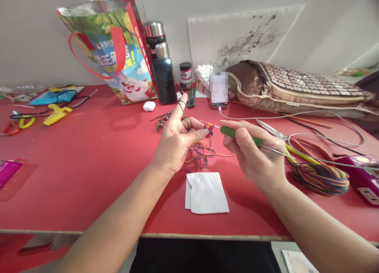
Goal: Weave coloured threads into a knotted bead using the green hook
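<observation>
Between its thumb and fingers, my left hand pinches a small multicoloured crochet piece. A dark strand of yarn loops around the raised index finger of that hand. My right hand is closed around the green handle of a crochet hook. The hook's thin metal tip reaches left to the edge of the crochet piece; whether it sits inside a stitch I cannot tell. Loose multicoloured cord lies in tangled loops on the table below my hands. More knotted colourful cord rests behind my left hand.
A folded white tissue lies near the front of the red table. On the right are scissors and a cord coil. Behind stand a shopping bag, a black phone and a lit phone. A yellow glue gun lies left.
</observation>
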Demonstrator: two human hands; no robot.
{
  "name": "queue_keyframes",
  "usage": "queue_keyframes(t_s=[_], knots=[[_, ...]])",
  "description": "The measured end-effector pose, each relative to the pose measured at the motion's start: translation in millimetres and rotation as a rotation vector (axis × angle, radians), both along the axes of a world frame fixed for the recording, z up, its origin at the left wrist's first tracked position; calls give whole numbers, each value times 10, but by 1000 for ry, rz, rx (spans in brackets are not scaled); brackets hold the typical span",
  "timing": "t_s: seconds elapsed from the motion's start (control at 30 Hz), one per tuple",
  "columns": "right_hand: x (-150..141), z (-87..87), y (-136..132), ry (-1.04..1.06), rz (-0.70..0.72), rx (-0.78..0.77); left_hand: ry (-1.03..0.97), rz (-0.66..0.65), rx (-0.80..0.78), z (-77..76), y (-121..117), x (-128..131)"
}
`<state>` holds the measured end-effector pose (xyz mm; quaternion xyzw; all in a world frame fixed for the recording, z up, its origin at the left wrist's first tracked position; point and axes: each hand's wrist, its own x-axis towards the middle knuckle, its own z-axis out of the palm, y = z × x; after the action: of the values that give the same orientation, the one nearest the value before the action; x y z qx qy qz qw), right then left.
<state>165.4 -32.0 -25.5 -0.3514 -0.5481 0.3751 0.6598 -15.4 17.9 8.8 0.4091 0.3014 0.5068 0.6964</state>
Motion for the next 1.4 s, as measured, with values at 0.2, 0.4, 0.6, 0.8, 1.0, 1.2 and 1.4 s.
queue_keyframes(t_s=[0.2,0.4,0.6,0.8,1.0,1.2,1.4], knots=[[40,11,-8,-43,-14,15,54,2,46,-9,22,-25],[67,12,-13,-78,-53,-3,88,42,86,-2,40,-29],[56,26,-12,-101,-61,22,131,90,143,10,16,-14],[46,42,-12,-98,-97,23,118,100,164,8,-4,4],[31,51,-18,-80,-59,55,102,92,142,28,-12,19],[31,46,-22,-103,-61,77,106,135,140,50,-23,21],[51,42,-22,-134,-89,83,122,144,141,48,-20,7]])
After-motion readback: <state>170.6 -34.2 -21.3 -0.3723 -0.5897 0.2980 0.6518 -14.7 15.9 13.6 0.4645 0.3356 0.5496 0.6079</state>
